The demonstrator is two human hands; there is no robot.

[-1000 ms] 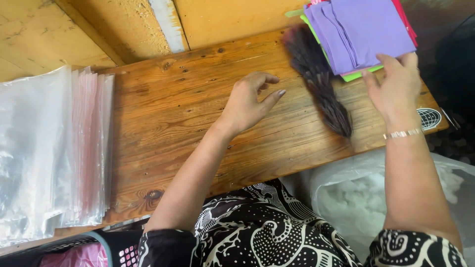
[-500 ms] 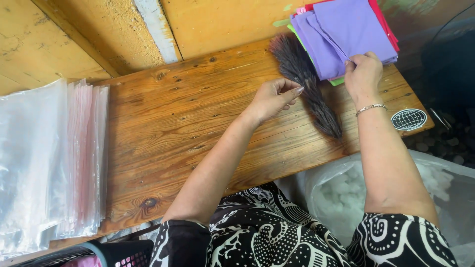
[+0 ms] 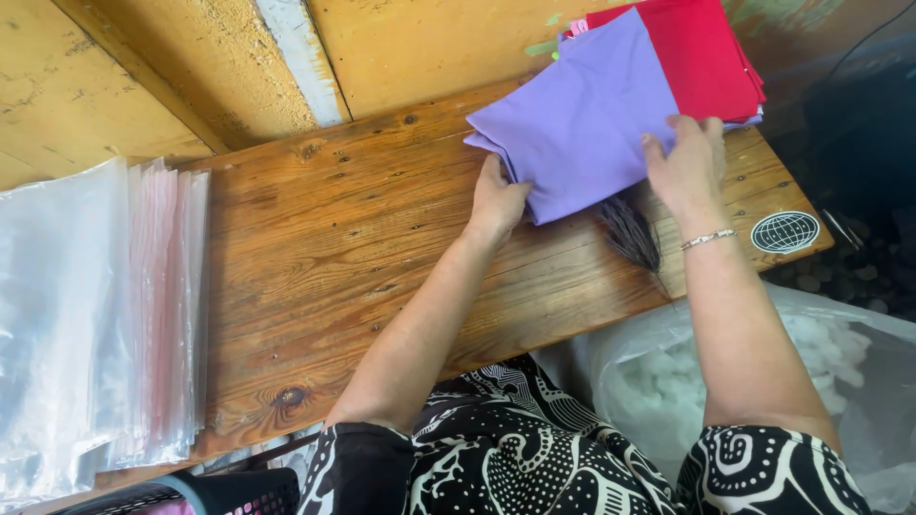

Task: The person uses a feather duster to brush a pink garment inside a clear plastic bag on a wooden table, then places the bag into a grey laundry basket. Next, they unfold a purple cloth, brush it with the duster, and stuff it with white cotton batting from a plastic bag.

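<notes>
Half a second ago the purple cloth (image 3: pixel 582 119) lay on the stack at the far right of the table (image 3: pixel 315 238) and the dark bundle (image 3: pixel 630 234) of fibres lay bare on the wood; now the cloth has been drawn forward off the stack and lies over most of the bundle, so that only its tapering lower end shows between the wrists. Both hands have come onto the cloth. The left hand (image 3: pixel 498 202) grips its near left corner, fingers curled around the edge, and the right hand (image 3: pixel 685 164) pinches its right edge, thumb on top and fingers partly hidden beneath. By my reading the cloth is being separated from the pile and brought over the bundle, with the red cloth (image 3: pixel 701 52) left behind as the top of the stack and slivers of pink and green peeping out at the back. On the left end of the table lies a thick stack of clear bags (image 3: pixel 91 315), flat and glossy, some with a pinkish tint along the edge. A round dark sticker (image 3: pixel 784 232) with a white globe-like grid sits on the table's near right corner. Below the table edge on the right, a clear sack (image 3: pixel 821 362) holds white fluffy stuffing.
</notes>
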